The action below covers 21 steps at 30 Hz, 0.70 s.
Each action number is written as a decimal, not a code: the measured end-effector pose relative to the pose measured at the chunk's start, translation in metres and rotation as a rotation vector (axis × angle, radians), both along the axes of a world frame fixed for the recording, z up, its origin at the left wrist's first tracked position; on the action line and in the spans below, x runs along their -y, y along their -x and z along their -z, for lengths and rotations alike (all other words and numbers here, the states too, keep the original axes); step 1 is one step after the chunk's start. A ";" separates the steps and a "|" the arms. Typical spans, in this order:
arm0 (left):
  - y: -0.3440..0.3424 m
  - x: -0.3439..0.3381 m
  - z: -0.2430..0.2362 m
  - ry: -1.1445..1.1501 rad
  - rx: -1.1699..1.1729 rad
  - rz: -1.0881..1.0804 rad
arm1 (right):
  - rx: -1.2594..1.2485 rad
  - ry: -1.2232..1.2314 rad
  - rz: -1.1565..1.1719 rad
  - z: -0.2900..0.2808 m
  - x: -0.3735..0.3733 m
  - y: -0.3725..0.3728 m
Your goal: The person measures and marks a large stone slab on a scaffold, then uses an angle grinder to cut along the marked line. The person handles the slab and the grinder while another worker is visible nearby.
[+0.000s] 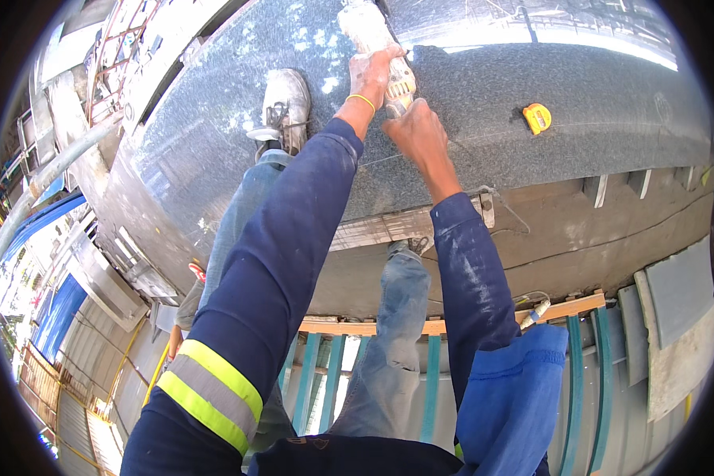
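We stretch our left arm long and nearly straight, slanting from the lower left toward the upper middle; our right arm rises from the lower right and leans inward. Our left hand reaches farther forward, fingers curled in a grip. Our right hand sits just behind it and to its right, also curled closed. Both wrists show bare beyond the cuffs, a thin yellow band circling our left one.
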<state>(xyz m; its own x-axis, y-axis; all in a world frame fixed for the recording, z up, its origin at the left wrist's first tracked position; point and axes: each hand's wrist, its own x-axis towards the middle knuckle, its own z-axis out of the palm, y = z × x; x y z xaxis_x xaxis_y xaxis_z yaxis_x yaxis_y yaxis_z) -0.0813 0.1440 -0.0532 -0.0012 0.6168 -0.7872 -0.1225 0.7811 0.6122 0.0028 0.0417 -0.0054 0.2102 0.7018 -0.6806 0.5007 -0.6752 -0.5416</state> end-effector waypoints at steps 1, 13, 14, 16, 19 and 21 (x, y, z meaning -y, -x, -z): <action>-0.004 -0.004 -0.002 0.014 0.016 0.010 | 0.003 -0.006 0.006 0.002 -0.004 -0.002; -0.002 0.021 -0.005 -0.021 -0.034 -0.004 | 0.005 0.019 -0.017 -0.008 0.018 -0.002; 0.000 0.021 -0.002 -0.021 -0.050 -0.007 | 0.010 0.013 -0.017 -0.009 0.017 -0.001; 0.004 0.016 0.006 -0.025 0.005 -0.002 | 0.018 0.002 -0.015 -0.008 0.012 0.001; 0.006 0.005 0.014 -0.019 0.058 0.019 | 0.013 -0.017 -0.011 -0.001 0.004 0.002; 0.003 0.003 0.015 -0.036 0.018 0.031 | 0.012 -0.016 -0.016 0.003 0.001 0.000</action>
